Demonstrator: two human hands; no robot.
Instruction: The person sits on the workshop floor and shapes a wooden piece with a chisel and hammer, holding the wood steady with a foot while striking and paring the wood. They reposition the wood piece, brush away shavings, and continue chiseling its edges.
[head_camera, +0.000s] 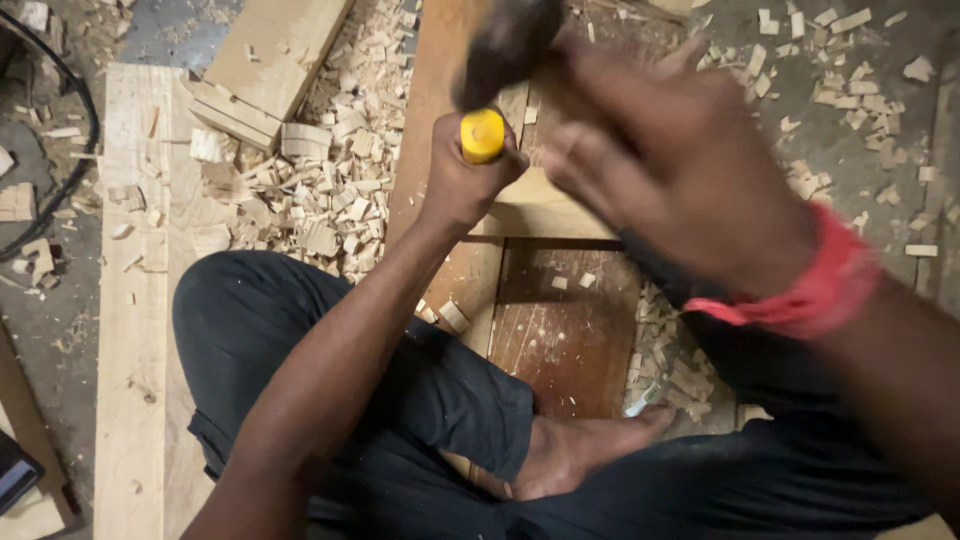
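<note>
This is a woodworking workshop. Pale wood chips (330, 190) lie heaped over a dusty concrete floor (850, 150), among raw planks (130, 330), an offcut block (270, 50) and a brown board (565, 330) dusted with sawdust.

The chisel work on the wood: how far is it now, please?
Much is cut already: pale wood chips lie heaped beside the plank. In hand: the left hand grips a yellow-handled chisel upright on the pale block, and the right hand, blurred, swings a dark mallet. The cut itself is hidden, so what remains cannot be judged.
</note>
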